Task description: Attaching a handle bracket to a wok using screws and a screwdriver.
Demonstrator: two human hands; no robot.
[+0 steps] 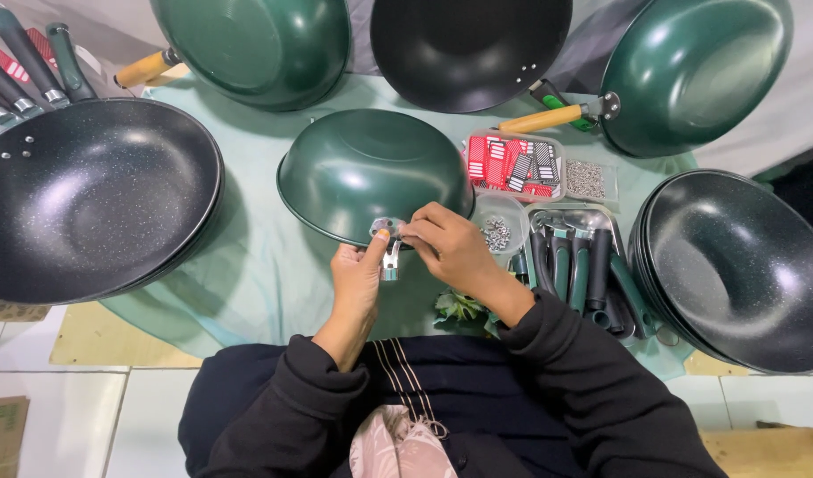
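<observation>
Two hands meet at the near rim of an upturned green wok (pixel 371 173) in the middle of the desk (pixel 256 265). Left hand (pixel 358 274) pinches a small metal bracket (pixel 389 252) against that rim, grip closed on it. Right hand (pixel 450 248) touches the bracket's top with closed fingertips. Just right sits a round tub of screws (pixel 497 232).

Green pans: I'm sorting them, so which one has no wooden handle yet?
The middle green pan, upside down at both hands; the two rear ones have wooden handles.
</observation>
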